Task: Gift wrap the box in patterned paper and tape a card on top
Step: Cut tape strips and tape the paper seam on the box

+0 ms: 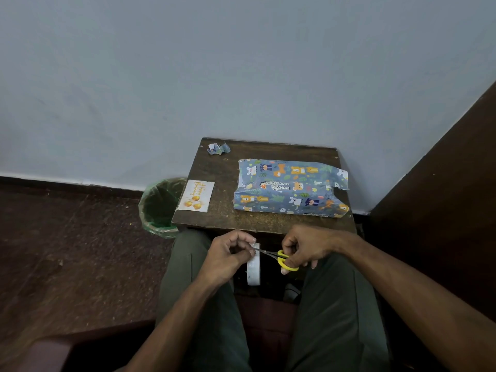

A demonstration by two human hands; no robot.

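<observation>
While the left hand [228, 253] pinches the free end of the tape [253, 264] between curled fingers, the right hand [306, 249] grips the yellow-handled scissors [279, 257], fingers curled through the loops, blades set across the strip just beside the left fingertips. Both hands work over the lap, below the near edge of the table [214, 218], and the white roll hangs under the left hand. The box [290, 189] lies on the right half of the table, covered in blue animal-print paper; its right end looks unfinished, with 1 loose flap sticking out. The card [196, 196], printed with orange shapes, lies flat at the left edge of the table, well apart from the box. Risks as I judge them: the blades sit close to the left fingertips, so a hasty snip could nick skin; the cut piece could curl and stick to itself or to a finger, since only 1 end is held; the hanging roll could drop to the floor once the strip is severed, if the left hand does not have it secured, which I cannot tell. The card overhangs the table edge slightly and a knock from a knee could send it off. Surface: small dark wooden table, scuffed, against a pale blue wall, with a crumpled paper scrap [218, 149] at the far corner. A bin [161, 208] lined in green plastic stands at the table's left on dark flooring.
</observation>
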